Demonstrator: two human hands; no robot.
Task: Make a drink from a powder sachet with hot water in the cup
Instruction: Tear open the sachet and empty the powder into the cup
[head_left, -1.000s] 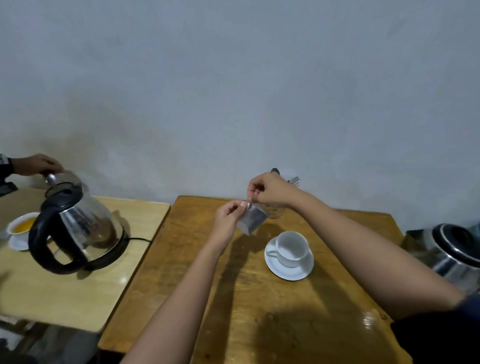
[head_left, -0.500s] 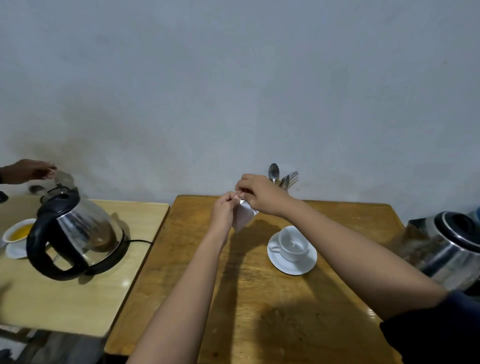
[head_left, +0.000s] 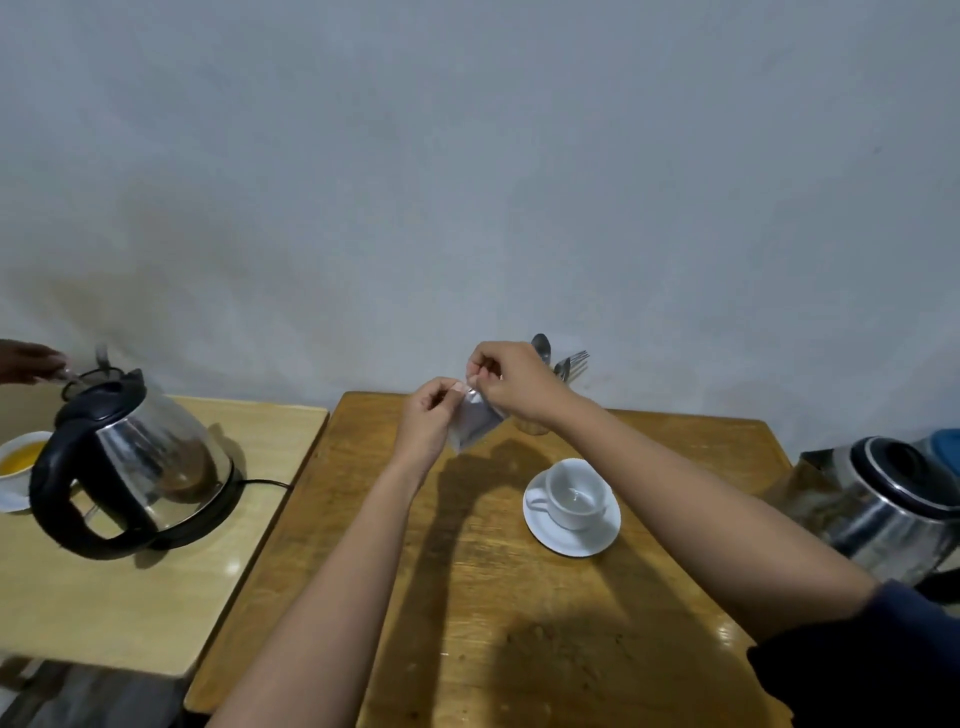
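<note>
Both hands are raised over the far half of the darker wooden table (head_left: 519, 597), working at one small thing. The left hand (head_left: 434, 415) and the right hand (head_left: 511, 382) each pinch the top edge of a silvery sachet (head_left: 474, 423) between thumb and fingertips, knuckles nearly touching — the packet hangs down below them, tilted, clear of the tabletop. Whether its top is already torn I cannot tell; the edge is hidden behind the fingers.

Just right of the hands, nearer the person, a white cup (head_left: 575, 491) stands upright on a white saucer (head_left: 571, 535), handle to the left, looking empty. Behind the right hand, against the wall, a spoon (head_left: 541, 347) and a fork (head_left: 574, 359) stick up from some holder that the hand mostly covers.

At the right edge sits a steel kettle (head_left: 883, 509) with a dark lid. On the paler table (head_left: 130, 597) to the left — set apart by a narrow gap — stands a glass kettle (head_left: 145, 457) with a black handle on its base, and beyond it a cup of yellow drink (head_left: 21, 457). Another person's hand (head_left: 28, 361) reaches in at the far left.
</note>
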